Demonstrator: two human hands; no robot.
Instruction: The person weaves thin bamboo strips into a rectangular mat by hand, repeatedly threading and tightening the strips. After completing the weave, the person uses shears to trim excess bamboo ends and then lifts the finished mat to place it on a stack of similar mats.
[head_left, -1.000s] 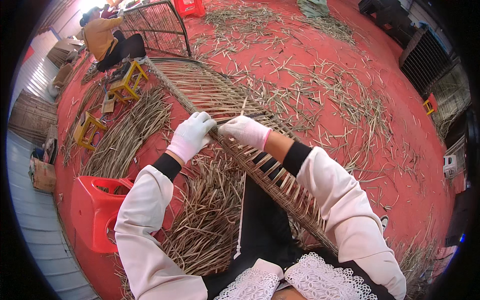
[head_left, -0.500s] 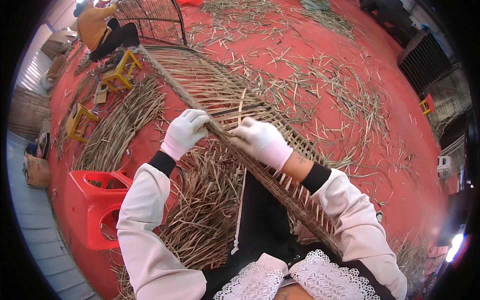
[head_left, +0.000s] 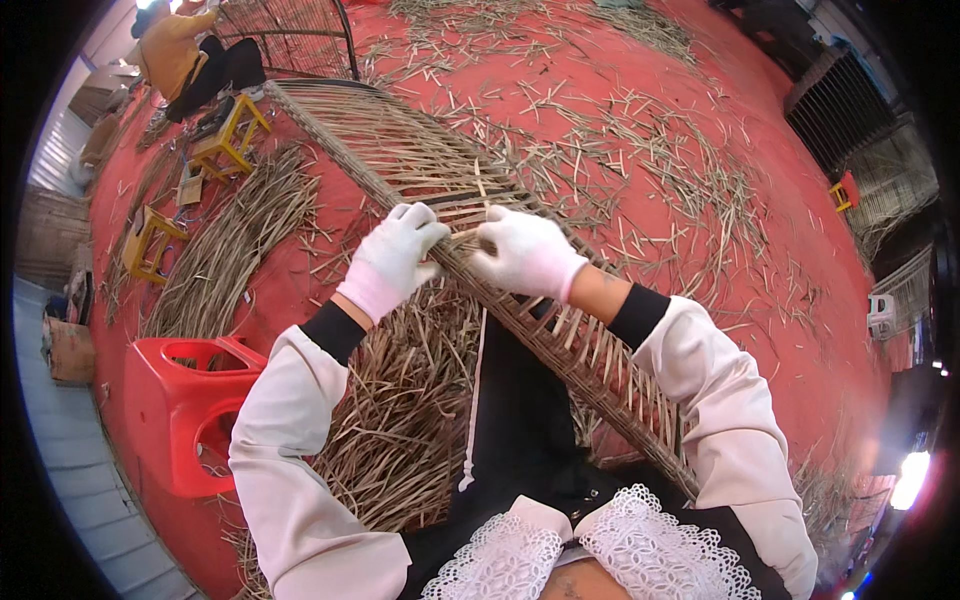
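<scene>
Steadying the long brown woven-strip frame [head_left: 552,352], slanting far left to near right, we curl our white-gloved left hand [head_left: 402,252] around its edge; our half-curled right hand [head_left: 522,250], grip unclear, should keep the pale flat strip [head_left: 479,182] taut.

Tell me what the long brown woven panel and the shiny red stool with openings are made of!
The long brown woven panel looks like dry, dull plant strips: they're thin, flat and unevenly coloured. The shiny red stool is probably smooth moulded plastic, with rounded openings and bright highlights.
</scene>
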